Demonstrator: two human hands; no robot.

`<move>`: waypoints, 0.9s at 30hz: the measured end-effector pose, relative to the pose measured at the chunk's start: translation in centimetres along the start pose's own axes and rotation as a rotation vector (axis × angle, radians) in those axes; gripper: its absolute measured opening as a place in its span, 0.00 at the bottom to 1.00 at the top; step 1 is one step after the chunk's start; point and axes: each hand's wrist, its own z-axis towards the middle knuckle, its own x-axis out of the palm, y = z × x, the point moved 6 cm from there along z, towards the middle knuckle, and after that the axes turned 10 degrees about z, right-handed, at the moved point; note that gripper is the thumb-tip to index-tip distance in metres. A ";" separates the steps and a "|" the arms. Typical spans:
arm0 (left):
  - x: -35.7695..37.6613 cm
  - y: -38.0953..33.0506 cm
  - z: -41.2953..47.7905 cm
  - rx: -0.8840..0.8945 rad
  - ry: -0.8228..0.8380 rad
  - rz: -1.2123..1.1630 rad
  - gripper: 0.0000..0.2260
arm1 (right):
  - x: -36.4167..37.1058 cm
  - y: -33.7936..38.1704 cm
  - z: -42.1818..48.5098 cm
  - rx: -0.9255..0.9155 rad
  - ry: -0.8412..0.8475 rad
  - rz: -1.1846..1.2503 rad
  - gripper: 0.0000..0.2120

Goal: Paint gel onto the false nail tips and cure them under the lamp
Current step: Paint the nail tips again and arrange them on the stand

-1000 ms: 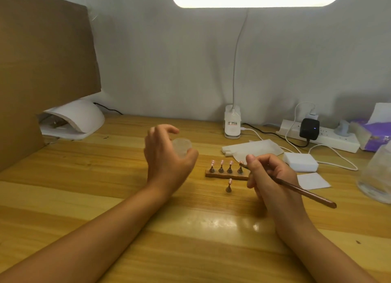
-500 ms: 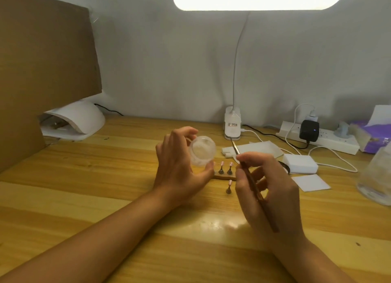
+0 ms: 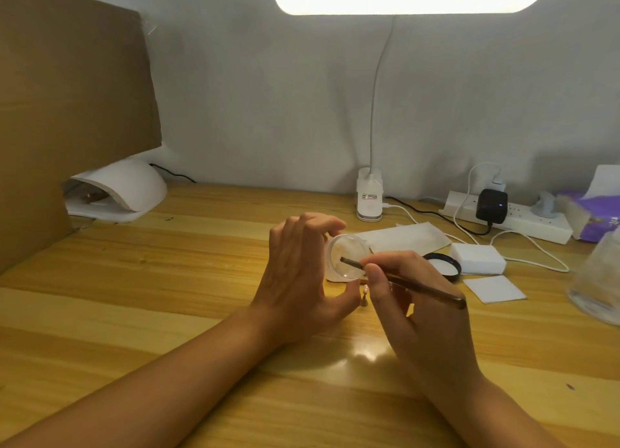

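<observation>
Main thing here is the little gel jar [image 3: 349, 248], dead centre of the desk and lifted off the wooden table [image 3: 151, 280]. It's a small clear, slightly frosted tub, tipped over so the open mouth faces the camera. You can see a pale, see-through yellowish gel sitting in it.

The left hand [image 3: 298, 280] has it pinched, fingers curled over the top edge and thumb tucked under the bottom. The right hand [image 3: 422, 313] grips a thin brown brush [image 3: 429, 290] pen-style, fingers bunched up tight near the front end, and the dark tip is poked right into the jar's mouth.

Just under the jar, in the gap between the two hands, there's one false nail tip [image 3: 365, 293] standing on a tiny dark base on the table. It looks pinkish, too small to say more. Any others are hidden behind the hands.

Other containers:
- A black lid [image 3: 451, 265] lies flat just behind the right hand at about 2 o'clock.
- A clear cup [image 3: 597, 280] is at 3 o'clock, cut off by the edge; can't tell what's in it.
- A purple tissue pack [image 3: 587, 219] sits at 2 o'clock with a white sheet sticking up.

The white curing lamp [image 3: 134, 189] is way off at 10 o'clock.
</observation>
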 end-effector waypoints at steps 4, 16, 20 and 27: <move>0.0 0.2 0.0 -0.005 -0.018 0.000 0.29 | -0.1 0.0 0.0 0.000 0.004 0.016 0.08; 0.3 3.5 -0.1 -0.358 -0.057 -0.022 0.28 | -1.0 0.6 0.2 0.000 -0.088 0.181 0.10; 1.4 7.4 -0.9 -0.721 0.035 -0.090 0.27 | -0.8 0.3 0.4 0.060 -0.090 0.163 0.06; 3.2 8.7 -1.7 -0.824 0.299 -0.046 0.24 | -1.3 -3.8 -0.2 0.639 -0.187 0.434 0.12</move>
